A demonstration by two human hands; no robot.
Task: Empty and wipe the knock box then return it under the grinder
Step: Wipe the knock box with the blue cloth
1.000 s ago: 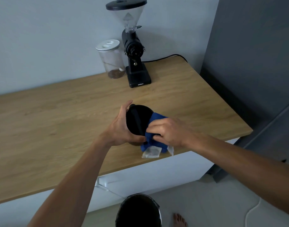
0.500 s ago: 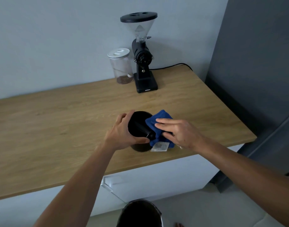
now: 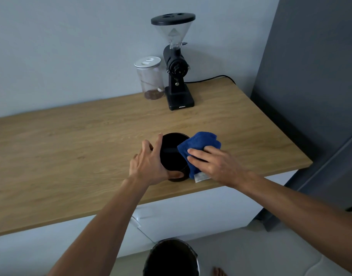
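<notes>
The black round knock box [image 3: 172,156] stands on the wooden counter [image 3: 71,156] near its front edge, its bar visible across the dark inside. My left hand [image 3: 149,164] grips its left side and lower rim. A blue cloth [image 3: 199,144] with a white tag lies over the box's right rim, and my right hand [image 3: 215,162] presses on it with the fingers flat. The black grinder [image 3: 178,76] with a clear hopper stands at the back by the wall, nothing under its spout.
A clear jar [image 3: 150,78] with a white lid and some coffee stands left of the grinder. A power cable [image 3: 211,78] runs behind it. A dark bin [image 3: 170,257] sits on the floor below the counter edge. A grey cabinet [image 3: 310,76] rises at the right.
The knock box went from tilted toward me to resting on the counter. My right hand moved the cloth from inside the box's opening to its right rim.
</notes>
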